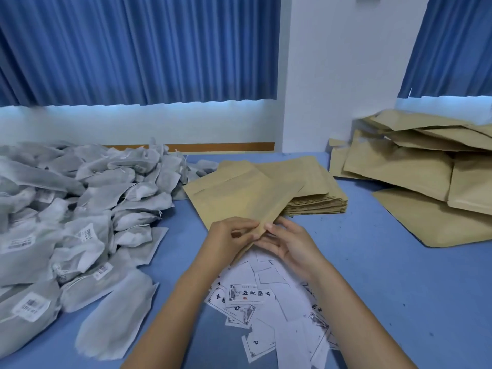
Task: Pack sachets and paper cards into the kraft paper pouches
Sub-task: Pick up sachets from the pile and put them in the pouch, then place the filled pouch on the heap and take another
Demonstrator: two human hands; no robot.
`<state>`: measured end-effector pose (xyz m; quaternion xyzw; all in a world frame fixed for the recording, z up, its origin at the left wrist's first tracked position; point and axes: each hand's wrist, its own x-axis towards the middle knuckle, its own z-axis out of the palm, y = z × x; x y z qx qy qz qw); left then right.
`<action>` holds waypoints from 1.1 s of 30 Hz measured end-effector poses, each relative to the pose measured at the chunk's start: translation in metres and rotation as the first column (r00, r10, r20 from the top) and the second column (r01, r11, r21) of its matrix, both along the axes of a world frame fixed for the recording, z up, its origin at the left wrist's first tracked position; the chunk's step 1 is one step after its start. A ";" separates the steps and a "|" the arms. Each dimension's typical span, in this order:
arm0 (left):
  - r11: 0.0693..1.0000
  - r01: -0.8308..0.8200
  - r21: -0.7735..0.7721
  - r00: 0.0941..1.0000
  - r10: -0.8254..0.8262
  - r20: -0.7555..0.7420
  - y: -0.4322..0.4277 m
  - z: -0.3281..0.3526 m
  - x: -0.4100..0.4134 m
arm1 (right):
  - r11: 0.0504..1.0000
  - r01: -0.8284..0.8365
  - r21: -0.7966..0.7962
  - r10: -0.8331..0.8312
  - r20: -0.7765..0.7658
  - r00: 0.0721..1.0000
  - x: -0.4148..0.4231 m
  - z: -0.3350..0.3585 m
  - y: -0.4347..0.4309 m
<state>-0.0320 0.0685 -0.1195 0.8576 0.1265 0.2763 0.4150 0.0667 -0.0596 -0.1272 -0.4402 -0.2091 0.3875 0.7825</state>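
Both hands, left hand (229,239) and right hand (288,243), are pinching a kraft pouch (239,198) corner with curled fingers (277,227) above scattered cards (266,299).

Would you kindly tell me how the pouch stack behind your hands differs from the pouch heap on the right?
The stack is squared up, edges aligned; the heap sprawls, pouches overlapping at angles. The stack's pouches lie flat and thin; the heap's look puffed, perhaps filled. Both are kraft brown and rest on the blue table.
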 end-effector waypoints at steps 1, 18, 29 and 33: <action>1.000 -0.010 -0.018 1.000 0.010 -0.001 0.001 0.000 -0.001 | 1.000 -0.010 0.000 0.010 -0.001 1.000 0.001 0.000 -0.001; 0.993 -0.025 0.118 1.000 0.024 0.009 -0.013 0.000 -0.004 | 0.999 -0.013 -0.049 0.016 0.053 0.998 -0.001 0.000 -0.006; 0.841 -0.197 0.504 0.971 0.240 -0.020 -0.040 -0.009 0.013 | 0.827 0.503 -0.251 -0.413 0.337 0.846 -0.027 -0.006 0.014; 0.898 -0.358 0.254 0.932 0.328 0.155 -0.043 -0.002 0.006 | 0.869 0.447 -0.211 -0.366 0.333 0.869 -0.033 0.007 0.019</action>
